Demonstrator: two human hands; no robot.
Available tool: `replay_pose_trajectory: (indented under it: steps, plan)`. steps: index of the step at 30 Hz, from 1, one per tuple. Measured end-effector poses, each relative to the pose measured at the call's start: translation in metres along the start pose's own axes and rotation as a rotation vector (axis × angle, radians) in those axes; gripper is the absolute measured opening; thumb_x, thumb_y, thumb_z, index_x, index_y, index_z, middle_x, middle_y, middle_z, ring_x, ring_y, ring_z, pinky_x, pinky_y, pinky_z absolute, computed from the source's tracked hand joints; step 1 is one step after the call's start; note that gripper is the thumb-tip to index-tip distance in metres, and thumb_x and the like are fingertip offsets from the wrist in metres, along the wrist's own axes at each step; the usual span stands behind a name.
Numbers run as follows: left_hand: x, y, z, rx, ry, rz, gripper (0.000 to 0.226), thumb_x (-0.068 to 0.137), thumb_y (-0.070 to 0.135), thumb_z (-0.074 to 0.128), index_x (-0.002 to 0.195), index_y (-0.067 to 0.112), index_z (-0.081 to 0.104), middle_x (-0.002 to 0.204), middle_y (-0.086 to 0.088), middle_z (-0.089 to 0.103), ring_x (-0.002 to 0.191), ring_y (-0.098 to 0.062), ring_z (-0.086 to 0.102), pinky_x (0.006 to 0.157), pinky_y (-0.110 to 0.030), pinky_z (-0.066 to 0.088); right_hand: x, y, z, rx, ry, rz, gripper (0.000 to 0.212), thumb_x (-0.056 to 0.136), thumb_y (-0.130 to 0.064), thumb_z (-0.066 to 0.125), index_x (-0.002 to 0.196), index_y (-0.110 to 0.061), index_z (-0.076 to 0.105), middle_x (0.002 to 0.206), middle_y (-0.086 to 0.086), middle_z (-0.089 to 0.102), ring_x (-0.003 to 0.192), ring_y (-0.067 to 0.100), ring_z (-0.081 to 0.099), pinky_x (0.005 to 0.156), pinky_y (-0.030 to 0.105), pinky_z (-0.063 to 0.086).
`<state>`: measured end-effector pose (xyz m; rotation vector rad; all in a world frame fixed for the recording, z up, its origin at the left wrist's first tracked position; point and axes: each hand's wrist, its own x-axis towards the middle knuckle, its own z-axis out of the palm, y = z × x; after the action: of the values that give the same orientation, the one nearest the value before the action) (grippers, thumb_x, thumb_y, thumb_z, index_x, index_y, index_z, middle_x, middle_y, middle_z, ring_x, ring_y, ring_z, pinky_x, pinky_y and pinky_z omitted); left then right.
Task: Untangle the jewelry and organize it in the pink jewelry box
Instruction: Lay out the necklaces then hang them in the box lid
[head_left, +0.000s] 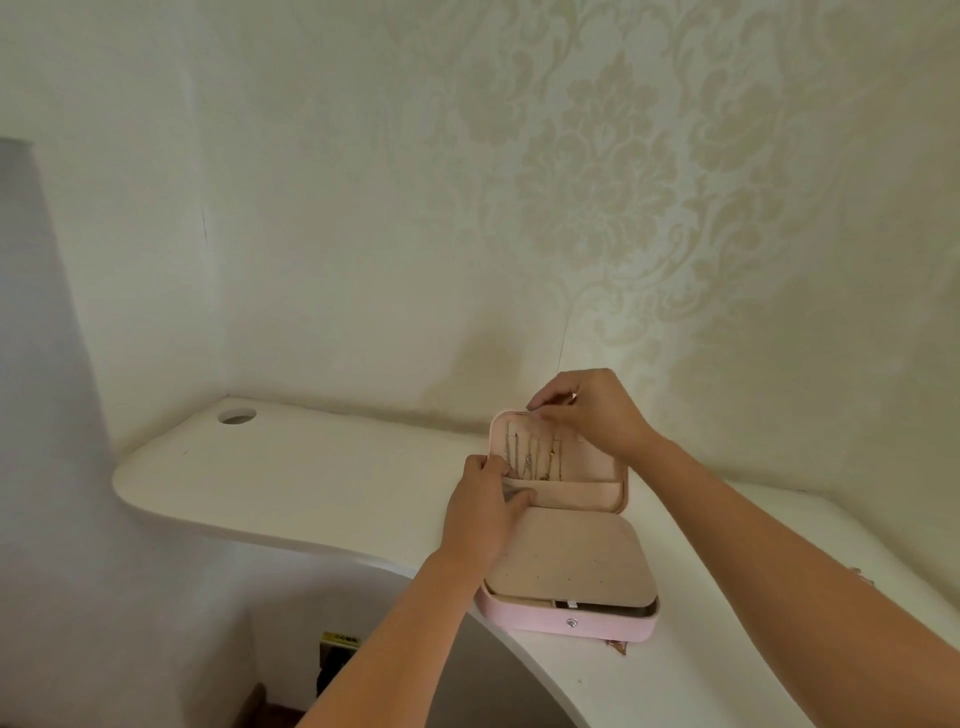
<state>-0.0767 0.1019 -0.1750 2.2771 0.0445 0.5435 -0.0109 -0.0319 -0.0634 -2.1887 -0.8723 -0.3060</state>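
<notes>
Pink rounded jewelry box (545, 621): left grip (485, 512) pinches velvety pocket (571, 496), right grip (589, 415) pinches chain (519, 454).

- Setting: a room in a home, most likely a bedroom or dressing corner; which room exactly cannot be told.
- Walls: cream wallpaper (623, 182) with a large damask flower pattern, domestic in style. A thin vertical seam (563, 338) runs down to the desk's far edge.
- Furniture: white desk (311, 483) with a curved, cut-in front edge, set against the wall. It has a round cable hole (237, 415) near its far left corner.
- Personal item: pink jewelry box (571, 621) open near the front edge, with necklace chains (535, 457) hanging in its lid.
- Under the desk: dark box with a yellow label (337, 654), too blurred to identify, and a sliver of brown floor (270, 712).
</notes>
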Motion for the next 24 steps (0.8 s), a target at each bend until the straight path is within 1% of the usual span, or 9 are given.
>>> replay_pose_trajectory:
  steps: [2, 5, 9, 14, 17, 18, 20, 22, 24]
  plan:
    - [0.000, 0.000, 0.000, 0.006, 0.001, 0.002, 0.033, 0.087, 0.035, 0.063, 0.110, 0.012, 0.054, 0.112, -0.004, 0.046, 0.083, -0.016, 0.048, 0.074, -0.022, 0.041, -0.004, 0.008, 0.008, -0.132, 0.001, -0.074, 0.008, 0.078, -0.010, 0.074, 0.083, -0.015, 0.077, 0.078, -0.008, 0.071, 0.067, 0.002, 0.060, 0.066, 0.012, 0.045]
    - [0.001, 0.000, 0.000, 0.007, 0.004, 0.007, 0.033, 0.087, 0.035, 0.063, 0.110, 0.012, 0.055, 0.111, -0.004, 0.046, 0.082, -0.016, 0.049, 0.072, -0.021, 0.040, -0.007, 0.015, 0.016, -0.282, 0.037, -0.157, 0.009, 0.081, -0.014, 0.071, 0.088, -0.016, 0.077, 0.082, -0.004, 0.071, 0.066, 0.000, 0.053, 0.065, 0.013, 0.038]
    - [0.001, 0.000, 0.000, 0.003, 0.009, 0.008, 0.034, 0.087, 0.034, 0.064, 0.109, 0.011, 0.055, 0.111, -0.004, 0.047, 0.085, -0.019, 0.053, 0.074, -0.023, 0.043, -0.007, 0.019, 0.021, -0.385, 0.081, -0.271, 0.009, 0.081, -0.015, 0.071, 0.087, -0.016, 0.077, 0.081, 0.000, 0.068, 0.073, 0.016, 0.057, 0.064, 0.029, 0.044]
    - [0.000, 0.000, 0.000, 0.006, 0.012, 0.022, 0.034, 0.088, 0.034, 0.063, 0.112, 0.011, 0.055, 0.110, -0.003, 0.045, 0.084, -0.015, 0.049, 0.072, -0.019, 0.039, -0.009, 0.026, 0.020, -0.395, 0.145, -0.294, 0.010, 0.083, -0.019, 0.070, 0.090, -0.018, 0.077, 0.084, 0.000, 0.053, 0.071, 0.009, 0.047, 0.063, 0.022, 0.037]
    - [0.001, 0.000, 0.000, 0.003, 0.019, 0.026, 0.034, 0.088, 0.033, 0.063, 0.112, 0.011, 0.055, 0.109, -0.002, 0.044, 0.084, -0.015, 0.048, 0.072, -0.019, 0.037, -0.009, 0.026, 0.016, -0.381, 0.206, -0.255, 0.018, 0.078, -0.024, 0.075, 0.095, -0.018, 0.073, 0.093, -0.003, 0.049, 0.084, 0.010, 0.045, 0.072, 0.022, 0.039]
    - [0.001, 0.000, 0.000, 0.002, 0.019, 0.024, 0.033, 0.088, 0.033, 0.063, 0.111, 0.011, 0.055, 0.108, -0.001, 0.044, 0.083, -0.014, 0.047, 0.071, -0.019, 0.037, -0.008, 0.026, 0.014, -0.383, 0.194, -0.230, 0.026, 0.076, -0.025, 0.076, 0.101, -0.019, 0.071, 0.097, -0.003, 0.051, 0.091, 0.012, 0.045, 0.079, 0.024, 0.039]
    - [0.001, 0.000, 0.000, 0.002, 0.021, 0.023, 0.032, 0.087, 0.033, 0.064, 0.110, 0.011, 0.055, 0.106, -0.001, 0.043, 0.083, -0.015, 0.048, 0.071, -0.020, 0.036, -0.004, 0.023, 0.009, -0.378, 0.080, -0.141, 0.042, 0.075, -0.028, 0.077, 0.114, -0.021, 0.064, 0.102, -0.002, 0.058, 0.101, 0.013, 0.049, 0.092, 0.029, 0.038]
    - [0.001, 0.000, 0.000, 0.004, 0.022, 0.026, 0.032, 0.087, 0.033, 0.064, 0.109, 0.011, 0.055, 0.106, -0.001, 0.043, 0.082, -0.015, 0.047, 0.070, -0.020, 0.036, -0.001, 0.017, 0.006, -0.298, -0.078, -0.002, 0.045, 0.077, -0.031, 0.075, 0.118, -0.020, 0.063, 0.099, -0.004, 0.065, 0.099, 0.010, 0.055, 0.092, 0.026, 0.041]
    - [0.000, 0.000, 0.001, 0.002, 0.021, 0.023, 0.033, 0.087, 0.033, 0.064, 0.109, 0.011, 0.055, 0.104, 0.000, 0.042, 0.083, -0.015, 0.047, 0.070, -0.020, 0.036, 0.003, 0.017, 0.006, -0.223, -0.162, 0.080, 0.034, 0.078, -0.029, 0.074, 0.110, -0.018, 0.069, 0.099, -0.004, 0.068, 0.096, 0.009, 0.059, 0.085, 0.019, 0.044]
